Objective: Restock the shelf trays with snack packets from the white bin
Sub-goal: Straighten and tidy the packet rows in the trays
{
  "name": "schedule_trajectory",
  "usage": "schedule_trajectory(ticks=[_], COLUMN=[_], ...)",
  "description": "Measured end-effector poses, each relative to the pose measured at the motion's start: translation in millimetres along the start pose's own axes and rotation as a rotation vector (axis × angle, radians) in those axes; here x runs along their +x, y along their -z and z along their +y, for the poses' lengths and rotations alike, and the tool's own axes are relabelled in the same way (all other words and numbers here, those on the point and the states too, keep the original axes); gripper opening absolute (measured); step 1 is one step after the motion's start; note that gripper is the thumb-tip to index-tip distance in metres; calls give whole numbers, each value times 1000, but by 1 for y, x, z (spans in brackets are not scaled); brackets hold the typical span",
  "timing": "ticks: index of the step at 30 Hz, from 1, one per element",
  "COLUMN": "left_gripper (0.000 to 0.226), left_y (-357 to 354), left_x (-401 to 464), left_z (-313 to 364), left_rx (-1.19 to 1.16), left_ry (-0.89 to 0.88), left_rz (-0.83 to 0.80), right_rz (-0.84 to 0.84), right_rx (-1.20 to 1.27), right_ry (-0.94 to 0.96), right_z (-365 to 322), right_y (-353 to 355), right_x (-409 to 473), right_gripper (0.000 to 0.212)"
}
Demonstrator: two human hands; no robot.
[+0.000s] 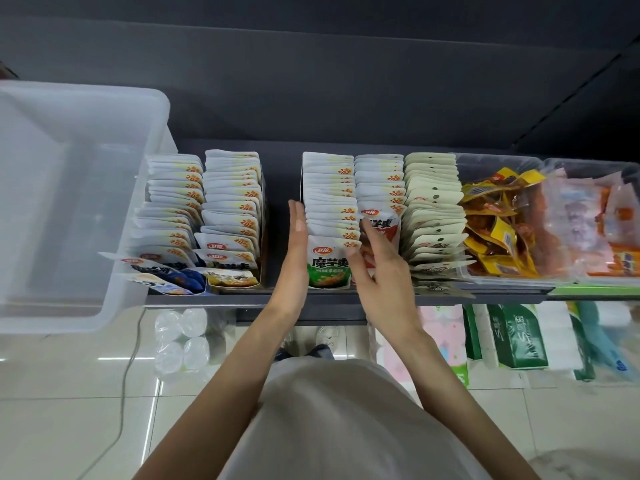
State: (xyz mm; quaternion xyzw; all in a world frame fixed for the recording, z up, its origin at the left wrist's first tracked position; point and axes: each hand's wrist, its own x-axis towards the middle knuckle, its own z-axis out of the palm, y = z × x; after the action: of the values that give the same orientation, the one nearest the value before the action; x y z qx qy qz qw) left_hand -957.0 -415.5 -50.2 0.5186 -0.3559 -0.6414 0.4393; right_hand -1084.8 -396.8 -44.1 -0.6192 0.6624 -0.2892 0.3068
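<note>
Head view: left hand (298, 233) flat, fingers straight, pressed against the left side of the green-fronted packet row (329, 216) on the shelf (346, 299). Right hand (379, 268) relaxed, fingers resting on the red-fronted row (379, 188) beside it. White bin (79, 209) at far left, apparently holding nothing.

Bright, even light; wide-angle bending toward edges

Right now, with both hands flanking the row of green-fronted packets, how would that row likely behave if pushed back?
The green-fronted packet row would probably compress and fan; the packets are thin, flat, leaning pouches. They look light and glossy, so possibly slippery. The left hand and right hand, fingers straight, seem to steady its sides.
</note>
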Motion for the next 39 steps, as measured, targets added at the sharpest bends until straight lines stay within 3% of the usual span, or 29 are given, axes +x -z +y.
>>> schedule_trajectory(ticks=[3,8,14,17,22,29,39], left_gripper=[82,63,41,42,36,80,95], left_y=[0,-1,-7,-9,-6,-2,-3], left_x=[3,5,-2,-5,14,21,34], left_z=[-3,-3,9,17,19,8,19], left_rx=[8,-51,-62,-70,-89,-40,-88], left_ry=[3,-86,-54,-73,-80,-103,-19], left_rz=[-27,-89,-66,-62,-42,-58,14], right_rz=[-17,-34,-58,-5,-54,10,63], right_rx=[27,68,25,78,-98,-443,-498], right_ry=[11,12,43,47,90,221,288], right_z=[-4,-13,-19,-21,-26,-23,-27], right_y=[3,6,4,9,10,1,8], right_x=[0,5,6,10,19,30,39], right_gripper=[60,57,57,57,58,55,60])
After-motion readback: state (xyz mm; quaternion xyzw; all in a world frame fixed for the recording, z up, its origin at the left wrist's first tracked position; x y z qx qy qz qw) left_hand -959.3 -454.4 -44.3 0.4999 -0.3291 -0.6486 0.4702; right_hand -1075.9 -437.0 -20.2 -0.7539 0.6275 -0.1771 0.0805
